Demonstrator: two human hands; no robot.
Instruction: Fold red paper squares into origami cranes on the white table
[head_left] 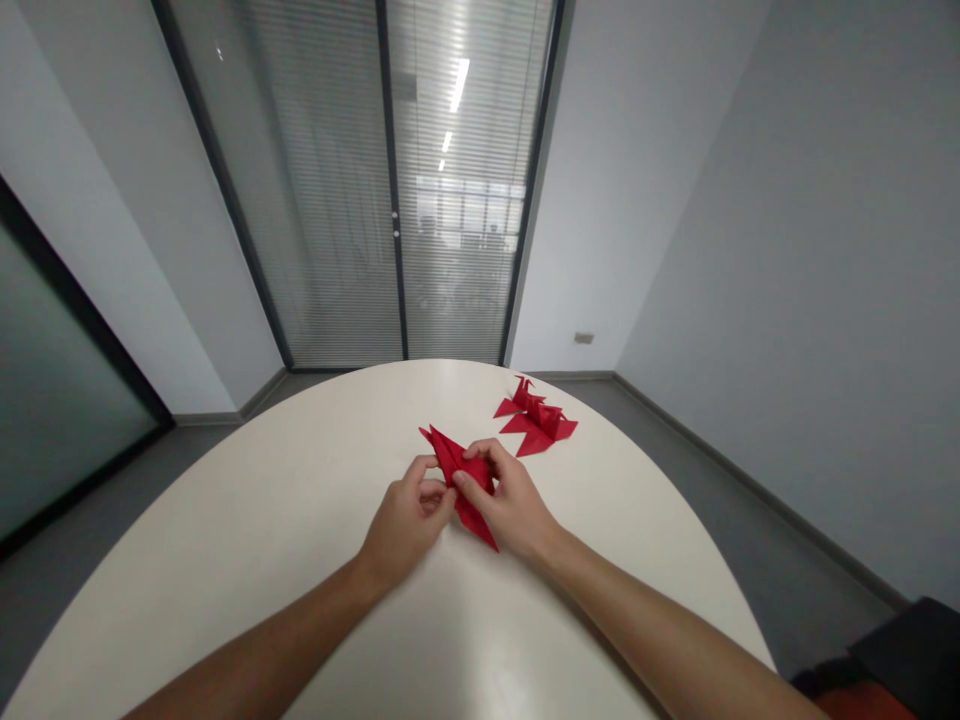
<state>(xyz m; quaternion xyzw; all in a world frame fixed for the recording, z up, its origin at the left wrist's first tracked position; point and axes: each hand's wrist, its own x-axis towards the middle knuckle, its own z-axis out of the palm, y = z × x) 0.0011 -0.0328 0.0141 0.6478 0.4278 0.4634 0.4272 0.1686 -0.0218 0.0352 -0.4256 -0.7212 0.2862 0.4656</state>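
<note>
A folded piece of red paper [456,462] lies pointed and partly creased over the round white table [300,500], held between both my hands. My left hand [405,520] pinches its left side with thumb and curled fingers. My right hand [514,500] grips the right side, thumb pressed on the fold. One tip of the paper sticks out up and left, another down toward me. Beyond my right hand, finished red paper cranes [536,418] rest on the table, apart from my hands.
The table's curved far edge faces glass doors with blinds [397,200]. Grey floor surrounds the table. A dark chair or bag with a red part [885,670] sits at the lower right, beside the table's edge.
</note>
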